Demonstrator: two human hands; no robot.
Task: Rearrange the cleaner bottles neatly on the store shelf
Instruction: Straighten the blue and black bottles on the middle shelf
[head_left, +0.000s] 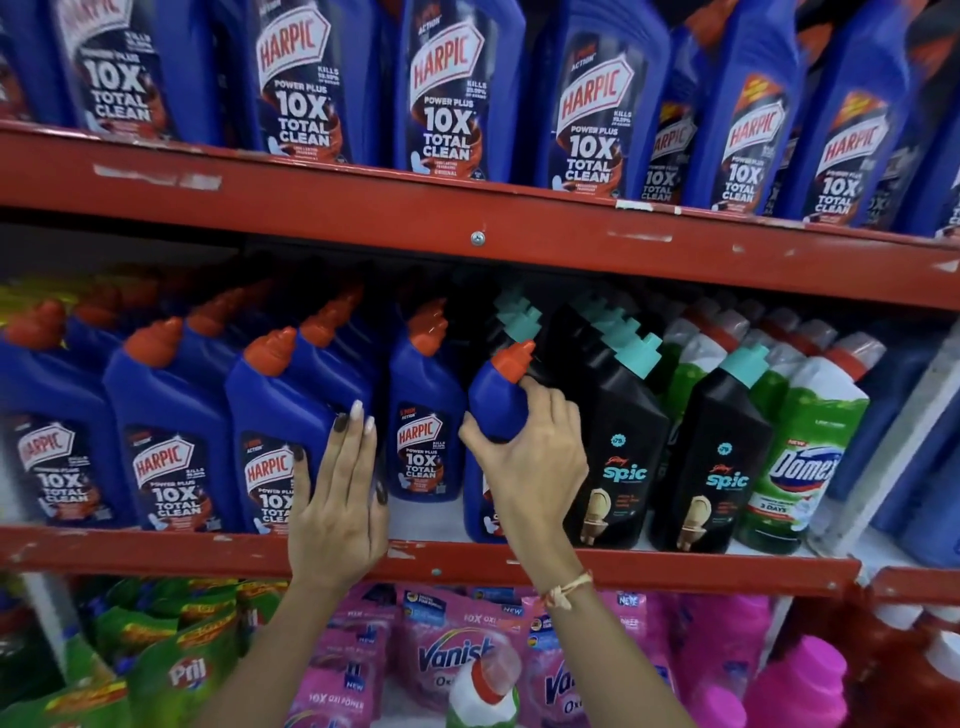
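Note:
On the middle red shelf (156, 551) stand rows of blue Harpic bottles with orange caps. My right hand (530, 457) grips the shoulder of one blue Harpic bottle (496, 389) that stands at the shelf front, beside the black Spic bottles (618, 441). My left hand (340, 493) lies flat, fingers together, against the right side of another Harpic bottle (275, 415). A smaller Harpic bottle (423, 415) stands further back in the gap between my hands.
Green-and-white Domex bottles (800, 452) stand right of the Spic bottles. Large Harpic bottles (447, 93) fill the upper shelf. Below are green Pril pouches (176, 665), pink Vanish pouches (457, 654) and pink bottles (810, 686).

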